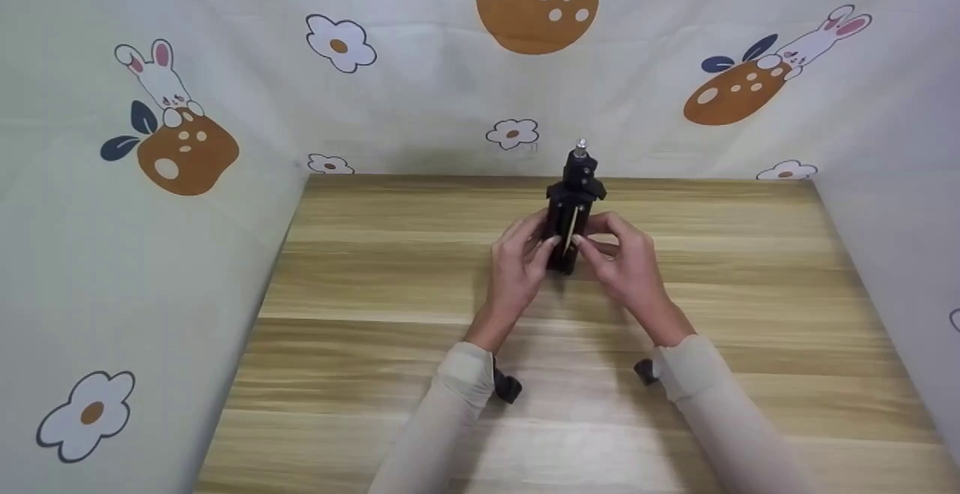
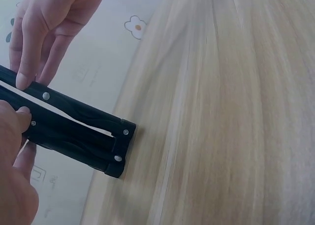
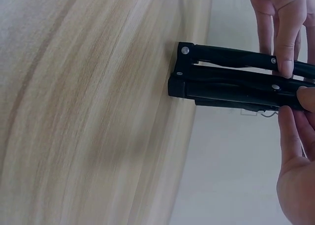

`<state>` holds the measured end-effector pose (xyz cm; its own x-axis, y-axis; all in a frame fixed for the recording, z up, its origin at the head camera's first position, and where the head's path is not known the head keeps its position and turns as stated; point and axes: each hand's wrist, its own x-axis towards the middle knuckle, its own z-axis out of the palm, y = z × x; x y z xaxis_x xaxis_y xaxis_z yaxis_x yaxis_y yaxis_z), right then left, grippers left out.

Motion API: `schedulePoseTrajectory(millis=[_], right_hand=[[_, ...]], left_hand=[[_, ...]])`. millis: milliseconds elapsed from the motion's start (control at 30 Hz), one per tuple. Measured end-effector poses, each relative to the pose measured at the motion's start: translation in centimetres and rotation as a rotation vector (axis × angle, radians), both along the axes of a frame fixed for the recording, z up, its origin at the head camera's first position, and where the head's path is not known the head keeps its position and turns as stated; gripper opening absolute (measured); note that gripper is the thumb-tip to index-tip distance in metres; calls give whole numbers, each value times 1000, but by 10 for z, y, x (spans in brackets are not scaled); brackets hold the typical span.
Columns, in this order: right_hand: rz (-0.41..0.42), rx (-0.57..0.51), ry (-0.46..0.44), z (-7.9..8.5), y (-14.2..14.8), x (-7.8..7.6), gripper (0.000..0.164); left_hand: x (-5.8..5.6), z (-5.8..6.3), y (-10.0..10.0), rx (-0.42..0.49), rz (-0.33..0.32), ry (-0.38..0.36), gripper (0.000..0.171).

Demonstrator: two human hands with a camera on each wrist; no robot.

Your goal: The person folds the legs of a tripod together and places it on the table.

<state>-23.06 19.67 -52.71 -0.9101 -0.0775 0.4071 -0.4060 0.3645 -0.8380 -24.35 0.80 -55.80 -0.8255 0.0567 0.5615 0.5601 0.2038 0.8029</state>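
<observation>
A small black tripod [image 1: 574,192] stands upright on the wooden table with its legs folded nearly together. A silver screw [image 1: 581,149] tops it. My left hand [image 1: 517,257] holds a leg from the left between thumb and fingers, and my right hand [image 1: 626,257] pinches another from the right. The left wrist view shows the foot end of the tripod [image 2: 83,129] with riveted legs and a narrow gap between them. In the right wrist view, the same legs [image 3: 226,80] lie between both hands' fingertips.
Wood-grain table [image 1: 360,374] spreads around the hands. A pale cloth [image 1: 420,96] printed with rabbits, oranges and flowers hangs behind the table and along both sides. Black wrist devices [image 1: 507,387] show beneath the sleeves.
</observation>
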Motion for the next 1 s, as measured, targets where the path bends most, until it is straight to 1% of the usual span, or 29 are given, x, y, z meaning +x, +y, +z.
schedulePoseTrajectory(millis=[167,267,400,533,633,800,900,1000], right_hand=[[-3,-6,3,0,0,1,17],[-12,-3,1,1,0,3,16],[-23,4,-5,2,-2,7,17],[-40,-5,-6,2,-6,10,15],[-63,-17,-2,0,-10,13,13],[-101,-24,-3,-1,-17,17,14],[-124,-28,-11,-2,-20,20,16],[-144,-33,-14,-3,-21,21,17]], left_hand=[[-1,1,-1,-10,-6,-31,42],[-2,2,-1,-17,-15,-32,43],[-3,1,-1,-43,-5,3,44],[-5,-2,-3,-116,25,50,45],[-7,-3,-4,-168,35,80,47],[-10,-4,-5,-221,44,122,46],[-10,-2,-5,-242,43,122,43],[-10,0,-5,-252,25,89,42]])
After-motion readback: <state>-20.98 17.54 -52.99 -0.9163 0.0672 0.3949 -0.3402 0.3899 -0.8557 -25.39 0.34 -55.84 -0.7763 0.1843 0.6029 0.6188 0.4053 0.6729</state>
